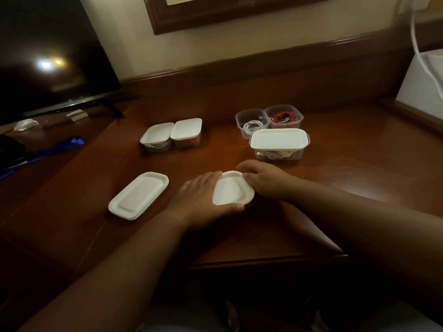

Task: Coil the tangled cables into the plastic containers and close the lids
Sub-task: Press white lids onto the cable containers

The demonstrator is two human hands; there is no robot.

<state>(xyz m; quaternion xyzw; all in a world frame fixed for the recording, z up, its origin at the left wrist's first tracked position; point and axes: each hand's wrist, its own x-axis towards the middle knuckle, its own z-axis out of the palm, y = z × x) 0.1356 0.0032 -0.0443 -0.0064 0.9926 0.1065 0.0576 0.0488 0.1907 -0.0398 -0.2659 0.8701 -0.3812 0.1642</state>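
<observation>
A small white lid (231, 189) lies near the front middle of the wooden desk (359, 168), apparently on a container hidden beneath it. My left hand (203, 200) grips its left side, thumb along the near edge. My right hand (263, 179) grips its right edge with curled fingers. Two stacked long white lids (139, 195) lie to the left. A long lidded container (279, 143) holds a white cable. Behind it stand two open tubs, one with a white cable (251, 123), one with a red cable (284, 117). Two lidded small tubs (172, 136) sit at the middle left.
A dark TV screen (48, 56) stands at the back left, with a blue strap (48, 149) and small white items (25, 124) before it. A white box (424, 82) and a white cord (422, 56) are at the right. The desk's front edge (263, 262) runs below my forearms.
</observation>
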